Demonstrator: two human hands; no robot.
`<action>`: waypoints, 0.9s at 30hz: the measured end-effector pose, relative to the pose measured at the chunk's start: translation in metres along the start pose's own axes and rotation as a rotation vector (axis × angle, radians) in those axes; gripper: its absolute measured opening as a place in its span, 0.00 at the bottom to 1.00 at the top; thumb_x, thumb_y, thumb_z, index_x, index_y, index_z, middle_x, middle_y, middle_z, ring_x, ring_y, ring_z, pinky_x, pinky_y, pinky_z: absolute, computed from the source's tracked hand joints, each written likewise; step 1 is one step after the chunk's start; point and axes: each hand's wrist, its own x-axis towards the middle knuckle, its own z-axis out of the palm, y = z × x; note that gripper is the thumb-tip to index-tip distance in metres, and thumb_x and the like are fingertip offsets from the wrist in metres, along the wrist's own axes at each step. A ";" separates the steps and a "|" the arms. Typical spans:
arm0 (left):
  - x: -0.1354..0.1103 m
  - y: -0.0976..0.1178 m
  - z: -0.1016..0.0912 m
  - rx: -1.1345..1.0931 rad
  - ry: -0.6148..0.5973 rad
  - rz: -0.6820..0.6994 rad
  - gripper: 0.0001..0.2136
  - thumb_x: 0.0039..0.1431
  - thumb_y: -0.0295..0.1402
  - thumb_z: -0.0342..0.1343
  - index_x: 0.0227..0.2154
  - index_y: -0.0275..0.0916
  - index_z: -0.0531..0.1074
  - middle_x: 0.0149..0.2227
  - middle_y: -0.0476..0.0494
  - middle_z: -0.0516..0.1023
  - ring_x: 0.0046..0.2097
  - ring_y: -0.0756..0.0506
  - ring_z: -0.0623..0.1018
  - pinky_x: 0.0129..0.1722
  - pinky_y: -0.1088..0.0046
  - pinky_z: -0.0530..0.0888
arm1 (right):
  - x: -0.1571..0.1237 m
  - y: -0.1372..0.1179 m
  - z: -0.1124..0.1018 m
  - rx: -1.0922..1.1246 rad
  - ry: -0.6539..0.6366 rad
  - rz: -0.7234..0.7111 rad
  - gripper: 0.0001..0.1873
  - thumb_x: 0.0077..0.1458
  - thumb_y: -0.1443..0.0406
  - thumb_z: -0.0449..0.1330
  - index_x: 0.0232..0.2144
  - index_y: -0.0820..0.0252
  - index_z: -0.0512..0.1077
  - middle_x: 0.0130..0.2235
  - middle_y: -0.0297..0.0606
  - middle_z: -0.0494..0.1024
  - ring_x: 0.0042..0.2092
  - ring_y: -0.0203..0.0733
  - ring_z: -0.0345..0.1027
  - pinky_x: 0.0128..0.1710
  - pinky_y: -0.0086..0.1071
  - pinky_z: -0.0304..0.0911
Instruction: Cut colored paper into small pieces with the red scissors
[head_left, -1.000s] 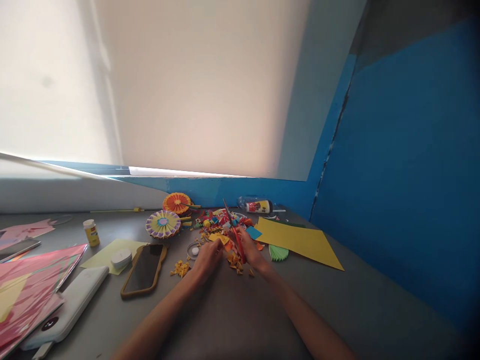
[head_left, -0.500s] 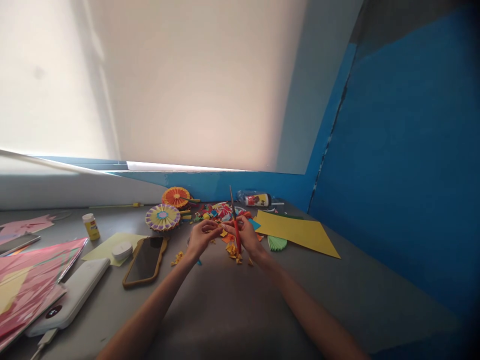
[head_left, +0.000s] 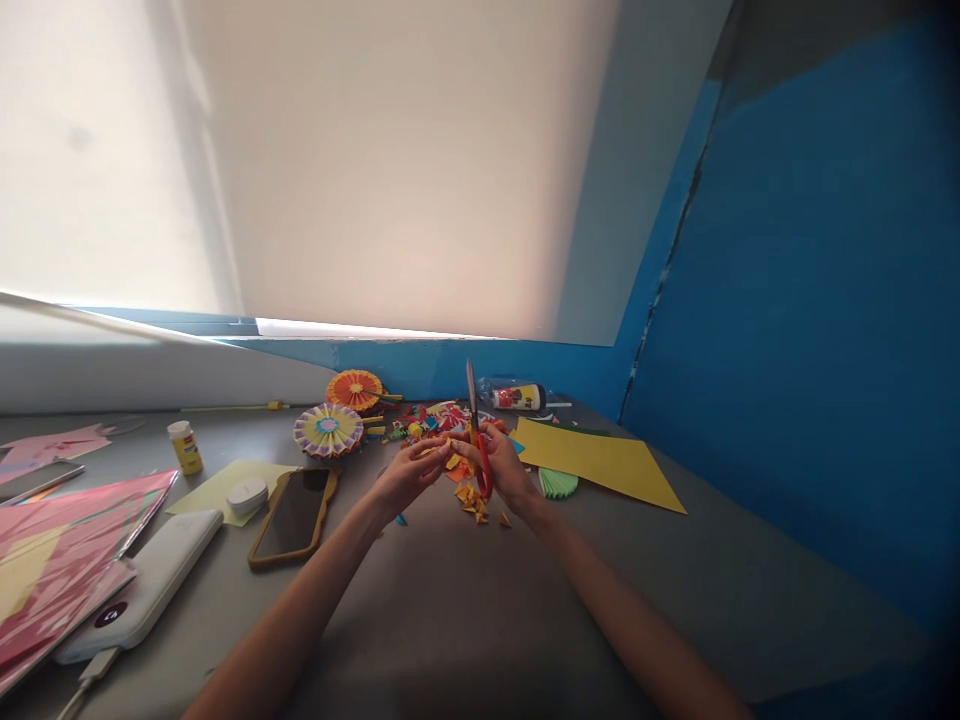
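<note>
Red-handled scissors [head_left: 484, 468] are held in my right hand [head_left: 504, 466], blades pointing up and away. Its fingertips meet those of my left hand [head_left: 411, 474], which is closed in a pinch. A small yellow-orange bit of paper [head_left: 448, 447] shows between the fingertips, partly hidden. Below the hands, folded orange paper scraps [head_left: 472, 502] lie on the grey table [head_left: 450, 620]. Behind them spreads a heap of multicoloured paper scraps [head_left: 442, 415].
Two pleated paper rosettes stand left of the heap, one orange [head_left: 355, 390], one yellow-purple [head_left: 328, 430]. A phone [head_left: 294, 515], power bank [head_left: 154, 575] and glue bottle [head_left: 185, 448] are at left. Yellow paper [head_left: 604, 465] and a green pleated fan [head_left: 558, 484] lie right.
The scissors have turned in my right hand, so the red handle loop shows more. My left hand has lowered slightly, and the view has shifted a little.
</note>
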 end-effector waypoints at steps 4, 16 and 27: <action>-0.004 0.004 0.003 0.012 0.119 -0.017 0.17 0.47 0.33 0.66 0.41 0.37 0.77 0.49 0.38 0.75 0.53 0.44 0.72 0.53 0.72 0.65 | -0.001 -0.003 0.000 -0.080 0.058 -0.024 0.21 0.47 0.52 0.64 0.38 0.58 0.69 0.39 0.40 0.76 0.39 0.43 0.72 0.38 0.35 0.69; 0.001 0.016 -0.004 -0.018 0.363 0.245 0.18 0.43 0.36 0.67 0.38 0.36 0.76 0.39 0.42 0.79 0.46 0.45 0.76 0.52 0.68 0.67 | -0.018 0.004 0.013 -0.247 -0.356 0.206 0.25 0.47 0.49 0.63 0.36 0.56 0.57 0.31 0.32 0.66 0.29 0.33 0.60 0.27 0.27 0.58; 0.000 0.011 -0.004 0.023 0.312 0.198 0.17 0.43 0.36 0.67 0.37 0.36 0.76 0.40 0.41 0.79 0.46 0.46 0.75 0.49 0.71 0.67 | -0.021 0.000 0.019 -0.279 -0.298 0.264 0.24 0.49 0.49 0.60 0.36 0.55 0.54 0.31 0.33 0.66 0.30 0.35 0.60 0.27 0.27 0.58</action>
